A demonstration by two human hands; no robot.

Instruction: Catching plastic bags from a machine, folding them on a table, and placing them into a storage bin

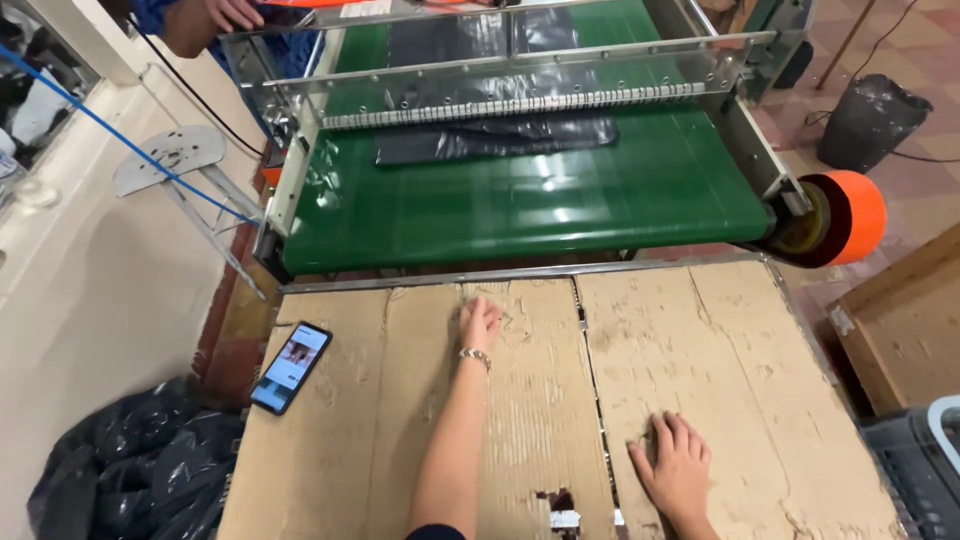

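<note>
Nearest the camera, at about five o'clock, the right hand [678, 466] lies flat and spread, fingers together-ish and empty, palm down on the worn brown corrugated cardboard surface [760, 400]. The left hand [479, 323], wearing a beaded bracelet, rests near the centre with fingers loosely curled against the cardboard, pinching nothing. At twelve o'clock, well apart from both hands, a flat black plastic bag [495, 140] lies on the glossy green conveyor belt [520, 205], just below the toothed metal bar [510, 105]. It looks thin, shiny, limp and slightly wrinkled, long across the belt. Such a slick film could probably slide off the belt's end crooked or fold on itself, and a hand reaching in would come close to the bar's teeth. At nine o'clock a black smartphone [290, 366] with a lit screen sits near the cardboard's edge, where a sweeping forearm might knock it off.
</note>
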